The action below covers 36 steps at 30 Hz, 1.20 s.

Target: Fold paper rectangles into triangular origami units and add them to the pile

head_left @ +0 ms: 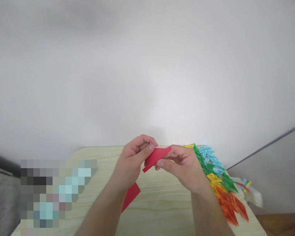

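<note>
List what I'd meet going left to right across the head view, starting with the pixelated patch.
Pixelated patch → left hand → held folded red paper → right hand → multicoloured folded paper pieces → pale bag-like object.

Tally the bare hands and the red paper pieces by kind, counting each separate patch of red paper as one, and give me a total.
Bare hands: 2 (left hand, right hand)
Red paper pieces: 2 (folded red paper held between both hands; partly hidden red paper on the table)
Total: 4
</note>
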Available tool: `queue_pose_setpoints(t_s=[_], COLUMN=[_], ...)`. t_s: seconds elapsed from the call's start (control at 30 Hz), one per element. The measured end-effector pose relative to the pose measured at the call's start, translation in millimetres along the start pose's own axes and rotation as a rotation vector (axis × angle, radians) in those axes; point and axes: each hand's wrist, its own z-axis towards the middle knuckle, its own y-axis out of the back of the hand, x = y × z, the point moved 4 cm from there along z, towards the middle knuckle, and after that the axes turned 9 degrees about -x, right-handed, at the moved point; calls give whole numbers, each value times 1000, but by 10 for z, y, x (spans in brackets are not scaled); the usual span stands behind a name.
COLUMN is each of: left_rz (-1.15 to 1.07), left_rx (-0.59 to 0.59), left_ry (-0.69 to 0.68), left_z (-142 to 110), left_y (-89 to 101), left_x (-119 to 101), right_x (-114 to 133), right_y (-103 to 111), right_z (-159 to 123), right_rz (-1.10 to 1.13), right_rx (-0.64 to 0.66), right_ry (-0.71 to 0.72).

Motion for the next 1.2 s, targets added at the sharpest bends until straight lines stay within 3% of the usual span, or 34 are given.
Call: queue_pose_setpoints(t_s=[0.87,1.2], left_rz=[54,-34], left_rx=[1,31], left_ry=[-20,-98], left_z=[-47,-80], left_y=[-14,-51], left_x=[-26,-110], right_x=[34,13], right_y=[97,74], right_z=[-22,41], right_rz=[-267,62], right_rx=[-39,-57], right_ry=[77,-34])
